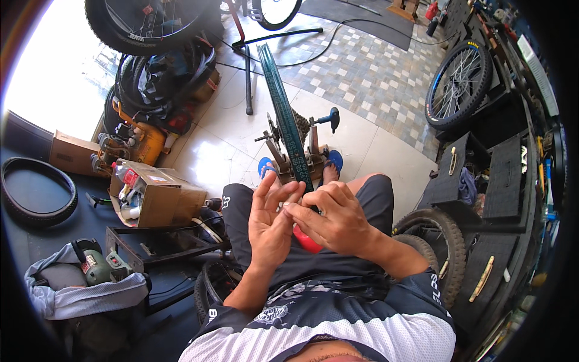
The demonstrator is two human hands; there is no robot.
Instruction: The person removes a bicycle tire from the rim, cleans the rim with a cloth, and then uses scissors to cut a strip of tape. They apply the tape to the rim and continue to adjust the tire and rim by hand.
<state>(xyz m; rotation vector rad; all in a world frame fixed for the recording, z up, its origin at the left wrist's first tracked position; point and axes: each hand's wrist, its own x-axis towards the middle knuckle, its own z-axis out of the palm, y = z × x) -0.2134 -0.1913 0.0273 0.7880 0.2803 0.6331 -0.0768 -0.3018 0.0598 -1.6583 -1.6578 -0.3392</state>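
Note:
My left hand [272, 212] is turned palm up, its fingers curled in toward the right hand. My right hand [335, 218] pinches with thumb and forefinger against the left fingertips. A tiny pale bit shows where the fingertips meet, too small to name. Just beyond my hands a bicycle wheel stands upright in a metal wheel stand [278, 158], its dark green rim [281, 102] toward me and a cassette [301, 124] on its right side. A blue-and-black handle [329, 119] sticks out to the right of the hub.
My feet in blue sandals flank the stand. Something red [307, 240] shows between my thighs. An open cardboard box [166, 196], a loose tyre [67, 199] and a yellow machine [148, 142] lie left. Black cabinets [491, 262] and a wheel [459, 84] line the right.

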